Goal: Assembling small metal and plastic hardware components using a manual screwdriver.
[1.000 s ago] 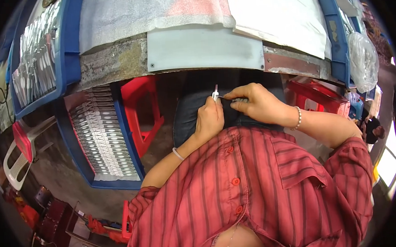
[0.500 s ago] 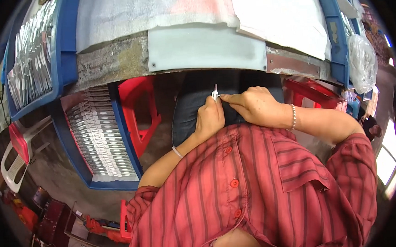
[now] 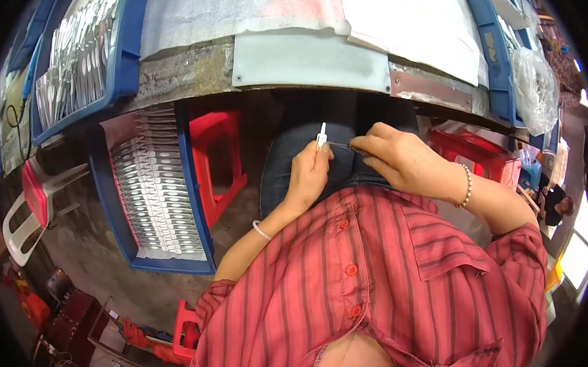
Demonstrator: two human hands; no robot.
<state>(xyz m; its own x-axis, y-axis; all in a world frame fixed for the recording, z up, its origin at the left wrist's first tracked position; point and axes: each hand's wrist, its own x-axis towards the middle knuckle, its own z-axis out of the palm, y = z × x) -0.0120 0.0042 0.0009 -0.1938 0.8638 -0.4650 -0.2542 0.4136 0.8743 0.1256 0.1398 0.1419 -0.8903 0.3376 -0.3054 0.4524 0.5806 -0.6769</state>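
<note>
Over my lap, just below the table edge, my left hand point(image 3: 310, 173) pinches a small white digital thermometer point(image 3: 322, 137) between thumb and fingers. Its narrow tip points up and away from me. My right hand point(image 3: 412, 159) is closed on a thin dark tool point(image 3: 340, 144) with a slim shaft. The shaft reaches left to the side of the thermometer, at or very close to its surface. What kind of tool it is, I cannot make out, since the fingers cover its other end.
A blue tray point(image 3: 201, 221) with rows of similar white pieces stands low at left. Another blue tray point(image 3: 125, 63) is above it; a third point(image 3: 494, 60) sits at right by a clear plastic bag point(image 3: 534, 94). Red stools point(image 3: 216, 161) flank my legs. White cloth point(image 3: 199, 16) covers the table.
My right hand has drawn back to the right, baring the tool's thin shaft between the hands. The left hand still holds the thermometer. The whole view has shifted slightly.
</note>
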